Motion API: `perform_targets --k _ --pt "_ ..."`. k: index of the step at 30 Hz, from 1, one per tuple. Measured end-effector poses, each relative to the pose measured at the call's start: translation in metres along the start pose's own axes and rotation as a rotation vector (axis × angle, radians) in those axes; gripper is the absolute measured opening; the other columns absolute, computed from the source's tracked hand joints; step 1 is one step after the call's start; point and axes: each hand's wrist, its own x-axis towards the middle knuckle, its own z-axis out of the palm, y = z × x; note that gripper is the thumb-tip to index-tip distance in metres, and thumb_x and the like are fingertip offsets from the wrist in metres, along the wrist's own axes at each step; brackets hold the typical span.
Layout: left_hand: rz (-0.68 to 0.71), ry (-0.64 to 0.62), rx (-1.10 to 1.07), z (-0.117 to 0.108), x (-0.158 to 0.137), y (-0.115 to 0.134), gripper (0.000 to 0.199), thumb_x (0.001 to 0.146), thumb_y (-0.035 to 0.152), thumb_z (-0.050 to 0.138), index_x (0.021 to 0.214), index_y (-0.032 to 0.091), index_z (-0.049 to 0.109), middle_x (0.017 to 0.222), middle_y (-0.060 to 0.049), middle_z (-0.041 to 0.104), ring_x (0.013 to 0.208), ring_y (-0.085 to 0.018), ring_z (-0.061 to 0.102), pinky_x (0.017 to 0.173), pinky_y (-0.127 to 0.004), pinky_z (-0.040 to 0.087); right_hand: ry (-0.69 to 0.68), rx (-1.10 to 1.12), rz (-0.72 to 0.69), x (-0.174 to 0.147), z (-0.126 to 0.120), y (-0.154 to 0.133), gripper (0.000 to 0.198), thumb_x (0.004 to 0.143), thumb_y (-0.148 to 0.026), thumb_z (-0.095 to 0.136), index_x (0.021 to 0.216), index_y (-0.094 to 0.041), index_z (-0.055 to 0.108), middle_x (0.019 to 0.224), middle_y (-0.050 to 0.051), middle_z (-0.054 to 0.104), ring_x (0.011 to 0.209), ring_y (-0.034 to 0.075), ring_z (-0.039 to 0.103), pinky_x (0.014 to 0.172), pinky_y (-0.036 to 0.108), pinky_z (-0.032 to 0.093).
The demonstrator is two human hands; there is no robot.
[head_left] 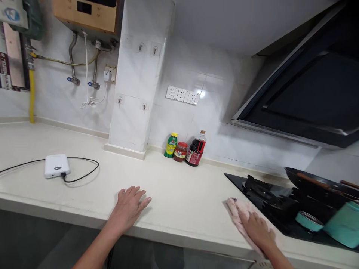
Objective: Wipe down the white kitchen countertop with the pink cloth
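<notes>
My left hand (129, 205) hovers over or rests on the front of the pale countertop (179, 198); its fingers are spread and it holds nothing. Further right, my right hand (257, 228) presses a pinkish-white cloth (238, 215) against the counter beside the stove's left edge. Its fingers lie over the cloth, and part of the fabric is hidden under the palm and wrist.
Against the wall stand a green bottle (171, 145), a red-lidded jar (180, 152) and a dark sauce bottle (195, 149). A white power bank (56, 165) with a black cable lies left. The black hob (269, 201) carries a wok (316, 183) and a turquoise container (343, 224), beneath a range hood (308, 89).
</notes>
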Motion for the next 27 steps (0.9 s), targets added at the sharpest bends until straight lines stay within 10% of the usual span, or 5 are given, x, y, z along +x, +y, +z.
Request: perform_targets --k 6,14,20,27 --pt "0.043 0.030 0.051 0.000 0.000 0.002 0.040 0.103 0.049 0.038 0.118 0.025 0.067 0.128 -0.013 0.067 0.125 -0.031 0.057 0.103 -0.054 0.041 -0.169 0.108 -0.159 -0.049 0.007 -0.100 0.086 0.093 -0.067 0.008 0.158 -0.013 0.026 0.168 0.013 0.014 0.154 0.035 0.011 0.123 0.061 0.012" --pt "-0.018 -0.081 -0.128 -0.008 0.004 -0.003 0.043 0.103 0.046 0.033 0.128 0.031 0.064 0.131 -0.004 0.070 0.125 -0.022 0.060 0.104 -0.045 0.042 -0.286 0.339 -0.745 -0.150 -0.021 -0.249 0.070 0.098 -0.061 0.027 0.154 -0.020 0.036 0.168 0.008 0.016 0.156 0.030 0.007 0.125 0.054 0.000" --pt "-0.140 -0.098 -0.175 -0.012 0.009 -0.012 0.052 0.100 0.044 0.025 0.130 0.029 0.066 0.132 -0.004 0.070 0.128 -0.022 0.060 0.107 -0.047 0.044 -0.347 0.510 -1.014 -0.163 -0.033 -0.253 0.060 0.096 -0.045 0.039 0.151 -0.021 0.041 0.166 0.007 0.025 0.155 0.028 0.011 0.126 0.052 0.003" --pt "-0.005 -0.062 -0.044 -0.003 0.003 -0.018 0.048 0.100 0.049 0.032 0.130 0.033 0.065 0.133 -0.003 0.069 0.127 -0.024 0.062 0.108 -0.049 0.043 -0.374 0.437 -0.892 -0.086 -0.019 -0.249 0.065 0.099 -0.044 0.028 0.155 -0.011 0.031 0.166 0.013 0.023 0.154 0.029 0.014 0.126 0.052 0.006"
